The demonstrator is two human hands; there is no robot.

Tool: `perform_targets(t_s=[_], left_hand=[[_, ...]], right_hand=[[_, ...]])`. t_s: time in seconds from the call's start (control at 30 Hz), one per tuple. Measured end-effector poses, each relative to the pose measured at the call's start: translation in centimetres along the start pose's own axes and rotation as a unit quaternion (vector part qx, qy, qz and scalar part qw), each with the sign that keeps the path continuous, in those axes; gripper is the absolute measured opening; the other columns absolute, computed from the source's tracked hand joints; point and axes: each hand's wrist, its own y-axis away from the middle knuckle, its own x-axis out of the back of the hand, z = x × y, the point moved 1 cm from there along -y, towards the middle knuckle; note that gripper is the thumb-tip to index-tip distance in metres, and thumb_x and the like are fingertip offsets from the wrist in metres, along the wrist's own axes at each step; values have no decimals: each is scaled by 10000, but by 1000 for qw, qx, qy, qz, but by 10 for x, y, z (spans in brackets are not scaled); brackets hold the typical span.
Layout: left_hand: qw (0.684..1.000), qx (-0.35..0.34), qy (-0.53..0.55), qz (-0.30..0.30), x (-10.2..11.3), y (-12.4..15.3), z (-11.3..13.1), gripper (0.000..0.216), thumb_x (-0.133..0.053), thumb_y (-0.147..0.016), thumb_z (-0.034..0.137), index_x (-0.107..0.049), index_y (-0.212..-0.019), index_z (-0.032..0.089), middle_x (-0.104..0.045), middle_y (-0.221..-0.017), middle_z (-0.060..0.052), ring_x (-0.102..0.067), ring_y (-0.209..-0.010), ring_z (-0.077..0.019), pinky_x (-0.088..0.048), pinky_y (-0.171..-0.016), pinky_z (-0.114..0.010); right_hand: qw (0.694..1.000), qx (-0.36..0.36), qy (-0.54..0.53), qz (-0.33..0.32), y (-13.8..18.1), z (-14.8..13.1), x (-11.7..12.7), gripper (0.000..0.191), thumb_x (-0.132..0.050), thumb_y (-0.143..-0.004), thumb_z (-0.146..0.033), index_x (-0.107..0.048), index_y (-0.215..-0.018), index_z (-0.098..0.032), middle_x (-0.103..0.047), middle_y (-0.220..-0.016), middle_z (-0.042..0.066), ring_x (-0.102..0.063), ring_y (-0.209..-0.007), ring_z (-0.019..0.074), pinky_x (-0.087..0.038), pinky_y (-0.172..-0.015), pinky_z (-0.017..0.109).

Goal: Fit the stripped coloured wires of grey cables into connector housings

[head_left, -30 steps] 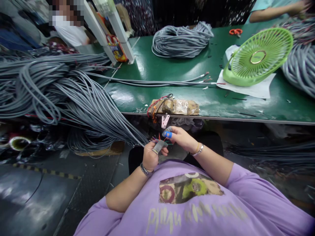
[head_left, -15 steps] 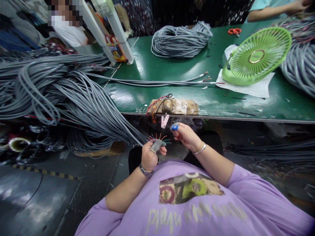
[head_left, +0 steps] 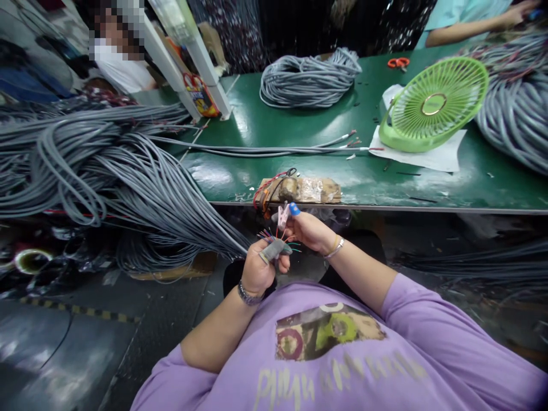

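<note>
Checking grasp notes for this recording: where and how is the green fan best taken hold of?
Probably by its solid base, coming from the near side: the slatted round head tilts upward above it, and flat white paper lies in front.

thin multicoloured wires [head_left: 266, 234] fan from the left fingers [head_left: 274, 249].

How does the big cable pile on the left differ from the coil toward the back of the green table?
The cable pile is larger and sprawling, while the coil is smaller and compact. Strands of the pile hang past the front edge of the green table toward the left hand; the coil lies on the tabletop with no hand on it. Both are looped grey cable.
</note>
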Motion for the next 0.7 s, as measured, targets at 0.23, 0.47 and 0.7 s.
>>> perform_targets(t_s=[0.23,0.47,0.7], left_hand=[[1000,2,2,8,-5,-11,-2,314,-694,-738,417,-632,-644,124,-596,-461,-14,-509,-349,-92,-379,-369,-191],[1000,15,-9,19,-8,-13,-6,336,-692,-732,436,-622,-631,123,-598,-469,-20,-509,-354,-92,-386,-379,-199],[999,27,-8,30,-7,-13,-8,354,-717,-697,455,-624,-641,119,-596,-466,-20,-506,-347,-91,-387,-373,-196]], right_hand=[[997,9,-73,20,-8,0,-9,522,-554,-816,-657,-658,-814,-146,-584,-651,16,-490,-523,87,-424,-496,208],[995,9,-90,41,-11,-1,-16,548,-559,-755,-723,-587,-766,-176,-514,-521,-9,-482,-477,127,-409,-461,250],[990,-2,-133,55,-14,3,-16,556,-544,-763,-730,-588,-778,-176,-554,-596,-4,-470,-491,109,-420,-484,242]])
